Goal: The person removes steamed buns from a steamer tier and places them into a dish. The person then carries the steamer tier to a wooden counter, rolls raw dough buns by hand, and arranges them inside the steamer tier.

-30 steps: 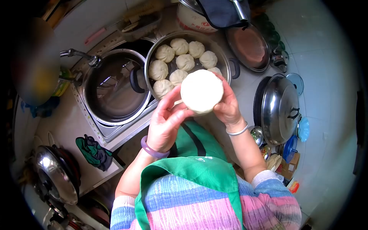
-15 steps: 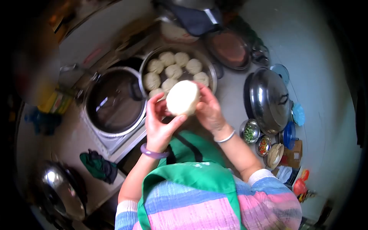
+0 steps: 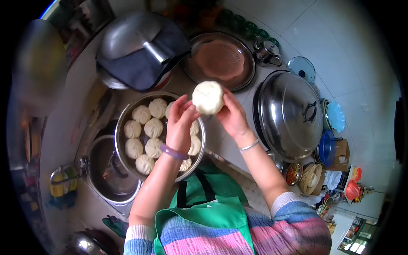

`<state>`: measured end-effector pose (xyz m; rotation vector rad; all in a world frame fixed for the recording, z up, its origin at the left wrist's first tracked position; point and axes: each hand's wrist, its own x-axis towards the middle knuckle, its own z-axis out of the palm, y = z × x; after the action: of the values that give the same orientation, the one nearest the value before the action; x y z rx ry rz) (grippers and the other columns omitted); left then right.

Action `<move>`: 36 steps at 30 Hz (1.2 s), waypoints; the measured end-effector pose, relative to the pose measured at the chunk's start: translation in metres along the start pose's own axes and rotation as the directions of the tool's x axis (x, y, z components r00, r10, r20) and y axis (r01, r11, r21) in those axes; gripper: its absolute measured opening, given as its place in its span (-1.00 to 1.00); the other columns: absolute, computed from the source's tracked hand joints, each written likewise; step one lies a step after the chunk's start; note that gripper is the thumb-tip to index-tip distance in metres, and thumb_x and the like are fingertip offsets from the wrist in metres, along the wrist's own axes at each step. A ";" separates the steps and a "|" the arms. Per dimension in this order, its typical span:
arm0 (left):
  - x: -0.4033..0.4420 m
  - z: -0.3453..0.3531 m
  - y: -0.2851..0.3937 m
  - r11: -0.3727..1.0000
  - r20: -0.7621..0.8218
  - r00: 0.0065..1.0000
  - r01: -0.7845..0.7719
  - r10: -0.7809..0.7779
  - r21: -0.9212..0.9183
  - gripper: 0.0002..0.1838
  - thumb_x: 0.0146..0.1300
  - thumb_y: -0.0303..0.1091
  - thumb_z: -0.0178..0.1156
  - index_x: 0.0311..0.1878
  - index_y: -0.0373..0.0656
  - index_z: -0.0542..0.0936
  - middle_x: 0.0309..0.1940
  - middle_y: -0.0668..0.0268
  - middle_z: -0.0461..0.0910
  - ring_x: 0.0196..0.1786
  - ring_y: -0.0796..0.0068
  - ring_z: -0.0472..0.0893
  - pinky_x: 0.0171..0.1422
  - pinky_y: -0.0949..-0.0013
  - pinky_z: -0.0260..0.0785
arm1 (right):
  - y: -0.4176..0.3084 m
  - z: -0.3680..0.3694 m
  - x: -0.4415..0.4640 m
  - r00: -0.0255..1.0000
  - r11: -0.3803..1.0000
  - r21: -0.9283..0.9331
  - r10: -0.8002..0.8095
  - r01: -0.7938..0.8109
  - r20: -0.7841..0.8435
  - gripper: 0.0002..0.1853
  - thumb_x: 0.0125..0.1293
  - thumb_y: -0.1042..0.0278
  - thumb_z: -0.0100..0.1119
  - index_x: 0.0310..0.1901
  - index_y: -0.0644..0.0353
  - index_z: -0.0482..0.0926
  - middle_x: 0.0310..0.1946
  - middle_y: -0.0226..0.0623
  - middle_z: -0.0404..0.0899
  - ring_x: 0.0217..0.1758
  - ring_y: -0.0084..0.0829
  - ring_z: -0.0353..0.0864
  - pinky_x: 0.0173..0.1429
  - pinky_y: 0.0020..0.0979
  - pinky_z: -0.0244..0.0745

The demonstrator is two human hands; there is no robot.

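Note:
A round white dough bun (image 3: pixel 208 97) is held up between both hands. My left hand (image 3: pixel 180 123), with a purple bangle at the wrist, has its fingers against the bun's left side. On the right side, my right hand (image 3: pixel 233 117), wearing a silver bracelet, grips the bun's edge. Below and left of the bun stands a round steamer pan (image 3: pixel 120 158) with several pleated buns (image 3: pixel 153 128) in it. My left forearm hides part of the pan.
A steel tray (image 3: pixel 193 78) with a reddish-brown surface lies at the back. Beside it is a large domed lid (image 3: pixel 289 114). A water-filled basin (image 3: pixel 102 180) stands in the sink at left. Bowls and a basket (image 3: pixel 311 178) sit at right.
The view has swung toward the right side of the counter, so the pan and basin appear further left. The bun and both hands have moved toward the steel tray, with the bun still held.

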<state>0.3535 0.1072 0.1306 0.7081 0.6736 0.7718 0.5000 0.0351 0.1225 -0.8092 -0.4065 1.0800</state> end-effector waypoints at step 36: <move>0.360 0.072 -0.166 0.985 -0.284 0.955 0.120 -0.080 0.127 -0.47 0.31 -0.34 0.12 0.34 -0.24 0.35 0.27 0.17 0.40 0.28 0.33 0.39 0.37 0.29 0.20 | 0.059 -0.293 0.356 0.927 0.202 -0.979 -0.364 -0.011 -0.085 -0.70 0.42 0.43 -0.03 0.10 0.29 0.53 -0.07 -0.18 0.64 -0.01 -0.33 0.62 0.08 -0.37 0.51</move>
<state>0.6640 0.2855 -0.0528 0.6953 1.0220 0.7406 0.8113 0.2560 -0.1430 -2.0144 -0.9423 0.2911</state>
